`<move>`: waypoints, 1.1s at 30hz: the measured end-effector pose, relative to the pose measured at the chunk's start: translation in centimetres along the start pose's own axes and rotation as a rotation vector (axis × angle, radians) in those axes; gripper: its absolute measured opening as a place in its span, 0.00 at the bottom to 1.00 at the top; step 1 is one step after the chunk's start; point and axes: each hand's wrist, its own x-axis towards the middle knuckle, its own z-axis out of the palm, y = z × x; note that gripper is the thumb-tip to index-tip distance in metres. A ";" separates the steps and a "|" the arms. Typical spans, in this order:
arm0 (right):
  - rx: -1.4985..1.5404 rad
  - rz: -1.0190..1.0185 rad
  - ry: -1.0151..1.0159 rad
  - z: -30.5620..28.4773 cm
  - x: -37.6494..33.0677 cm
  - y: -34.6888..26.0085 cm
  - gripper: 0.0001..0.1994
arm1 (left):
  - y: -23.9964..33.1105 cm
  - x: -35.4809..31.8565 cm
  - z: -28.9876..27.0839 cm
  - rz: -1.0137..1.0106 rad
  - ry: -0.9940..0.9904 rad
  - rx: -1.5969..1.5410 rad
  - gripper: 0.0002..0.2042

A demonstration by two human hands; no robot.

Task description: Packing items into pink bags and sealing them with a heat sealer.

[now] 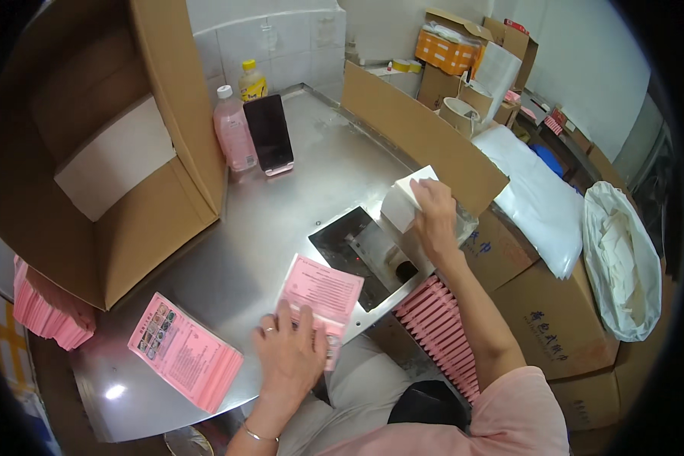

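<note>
My left hand (289,353) lies with its fingers spread over a pink printed packet (323,285) near the front edge of the metal table. The packet's lower part is partly hidden by that hand. My right hand (435,216) is closed on a white box-shaped block (403,204), just beyond the rectangular opening (355,247) in the tabletop. Some of the block is behind the fingers; I cannot tell if it is a box or a paper stack. Left of my left hand rests a stack of pink printed packets (181,349).
A large open carton (197,152) stands at the left, with a phone on a stand (268,133) and two bottles (235,125) beside it. A cardboard panel (422,137) edges the table's right. Pink packets (441,330) stand in a row below. Cartons (555,319) fill the right.
</note>
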 end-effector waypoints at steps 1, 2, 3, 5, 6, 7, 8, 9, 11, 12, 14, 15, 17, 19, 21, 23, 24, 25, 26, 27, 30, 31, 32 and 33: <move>0.049 -0.060 0.001 0.1 -0.7 -1.1 0.21 | -0.2 -0.2 0.3 0.000 0.000 0.004 0.23; 0.108 -0.125 -0.003 0.4 -1.7 -3.3 0.22 | -0.6 -0.4 0.8 0.045 -0.007 -0.205 0.23; 0.197 -0.238 -0.048 -0.1 -3.4 -6.3 0.22 | -0.9 -0.8 1.1 0.090 -0.018 -0.419 0.23; 0.437 -0.420 -0.349 -1.8 -8.8 -11.4 0.21 | -2.0 -0.3 0.2 0.040 -0.088 -0.573 0.28; 0.520 -0.565 -0.344 -3.4 -10.2 -13.4 0.22 | -2.4 -0.3 -1.1 -0.018 -0.060 -0.443 0.31; 0.590 -0.703 -0.341 -4.9 -10.5 -15.1 0.24 | -2.6 -0.3 -1.7 -0.065 -0.036 -0.322 0.34; 0.565 -0.627 -0.287 -3.4 -10.3 -15.5 0.23 | -2.8 -0.7 -1.0 -0.029 0.010 -0.273 0.38; 0.538 -0.550 -0.245 -1.1 -10.1 -15.2 0.21 | -2.0 -0.4 -0.4 0.004 0.000 -0.330 0.38; 0.317 -0.498 -0.656 2.7 -7.1 -15.0 0.11 | 0.1 0.0 0.6 0.016 0.065 -0.353 0.39; 0.281 -0.463 -0.509 3.8 -6.3 -14.9 0.12 | 0.2 0.3 0.2 0.014 0.064 -0.355 0.39; 0.213 -0.358 -0.621 4.8 -4.8 -13.0 0.13 | 0.3 0.6 -1.7 -0.072 -0.071 -0.330 0.37; 0.153 -0.251 -0.728 5.6 -4.7 -12.2 0.13 | -0.3 0.0 -3.9 -0.044 0.003 -0.491 0.37; 0.411 -0.112 -0.533 5.2 -5.4 -8.6 0.10 | -1.7 -2.8 -9.4 -0.013 0.212 -0.872 0.35; 0.223 0.116 -0.857 5.5 -5.3 -7.1 0.06 | -1.3 -5.3 -9.5 -0.414 0.686 -1.254 0.25; 0.015 -0.106 -1.080 2.7 -3.8 -9.1 0.06 | -1.6 -7.6 -9.9 -0.429 0.707 -1.076 0.25; 0.162 -0.093 -0.730 0.0 -3.5 -9.5 0.06 | -2.0 -9.1 -10.0 -0.425 0.720 -0.909 0.25; 0.308 -0.075 -0.367 -0.8 -3.6 -9.4 0.07 | -2.3 -9.7 -10.1 -0.420 0.724 -0.825 0.24; 0.302 -0.078 -0.373 -1.1 -3.4 -8.8 0.07 | -2.6 -10.4 -10.2 -0.414 0.727 -0.740 0.24; 0.312 -0.099 -0.267 -1.6 -3.0 -7.9 0.09 | -3.7 -10.8 -10.2 -0.396 0.728 -0.658 0.24; 0.323 -0.120 -0.159 -2.1 -2.7 -7.2 0.12 | -4.7 -11.2 -10.3 -0.377 0.729 -0.575 0.24; 0.291 -0.117 -0.108 -3.0 -1.8 -6.1 0.13 | -7.6 -12.5 -10.5 -0.328 0.735 -0.310 0.23; 0.258 -0.134 -0.041 -3.0 -1.3 -5.8 0.13 | -8.6 -13.0 -10.7 -0.314 0.736 -0.218 0.23; 0.256 -0.139 -0.041 -2.7 -0.8 -5.3 0.13 | -9.5 -13.7 -10.9 -0.303 0.737 -0.129 0.23; 0.157 -0.154 0.010 -2.3 -0.3 -4.3 0.13 | -10.3 -14.1 -11.0 -0.287 0.735 -0.042 0.23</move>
